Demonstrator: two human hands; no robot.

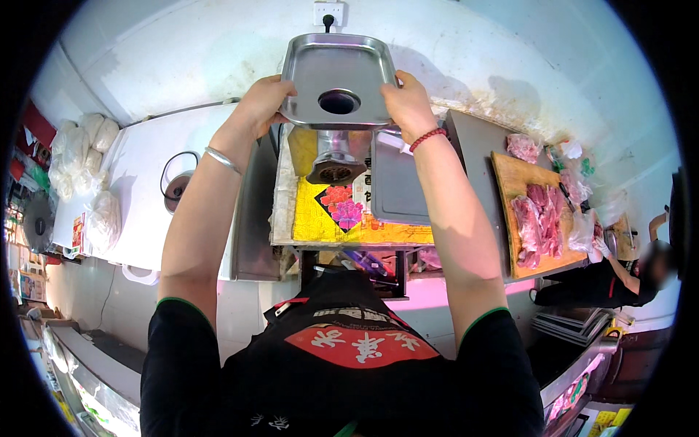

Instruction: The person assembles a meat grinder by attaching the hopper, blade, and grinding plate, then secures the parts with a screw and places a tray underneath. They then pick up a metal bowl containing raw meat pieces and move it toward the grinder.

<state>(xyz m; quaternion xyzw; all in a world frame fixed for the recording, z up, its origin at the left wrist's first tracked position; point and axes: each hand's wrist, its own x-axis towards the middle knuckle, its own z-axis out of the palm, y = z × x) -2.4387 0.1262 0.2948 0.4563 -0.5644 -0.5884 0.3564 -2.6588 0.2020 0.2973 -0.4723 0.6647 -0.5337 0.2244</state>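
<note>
A shiny steel meat grinder tray (338,69) with rounded corners and a raised rim is in front of me, near the wall. Toward its near edge is a round dark hole. My left hand (263,102) grips the left rim, thumb on top and fingers mostly hidden below. On the opposite rim, my right hand (409,105) has the same kind of hold. Under the tray shows the steel grinder head (336,166), its perforated plate facing me. Whether the tray rests on the grinder or is lifted off it, I cannot tell.
The grinder stands on a table with a yellow patterned cover (309,218), beside a grey plastic tray (400,200). To the right, raw meat (537,222) lies on a wooden cutting board (510,182) near another person (619,280). A white chest freezer (145,175) stands left.
</note>
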